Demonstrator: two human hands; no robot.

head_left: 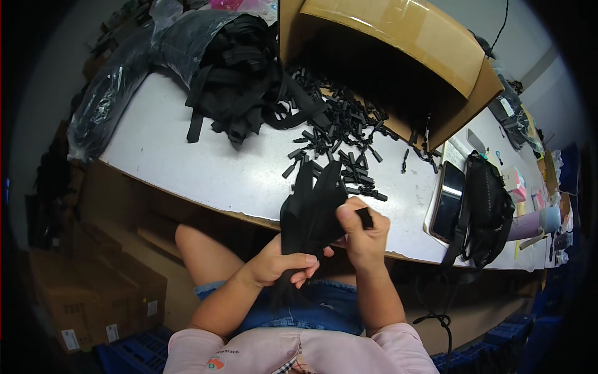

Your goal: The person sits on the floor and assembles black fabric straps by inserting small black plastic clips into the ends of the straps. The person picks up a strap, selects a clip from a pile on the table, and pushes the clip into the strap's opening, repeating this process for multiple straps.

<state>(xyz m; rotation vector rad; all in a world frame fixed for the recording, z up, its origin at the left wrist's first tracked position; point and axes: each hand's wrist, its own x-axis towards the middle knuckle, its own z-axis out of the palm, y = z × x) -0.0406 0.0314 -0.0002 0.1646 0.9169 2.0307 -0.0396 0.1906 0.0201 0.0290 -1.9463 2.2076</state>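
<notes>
A bundle of black fabric straps [306, 215] is gripped near its lower end by my left hand [283, 263], above my lap at the table's front edge. To its right, my right hand [366, 234] pinches one black strap, whose short end [364, 217] sticks out beside the thumb. The rest of the bundle fans upward over the table edge. Just beyond it lies a loose heap of small black plastic pieces on short cords [342, 118], looking like zipper pulls. A large pile of black straps [240, 81] spills from a clear plastic bag [180, 43] at the far left.
An open cardboard box [398, 28] lies on its side behind the heap on the white table [168, 162]. To the right are a phone [450, 202], a black pouch [486, 212] and a purple bottle [526, 225]. Cardboard cartons [99, 299] stand on the lower left.
</notes>
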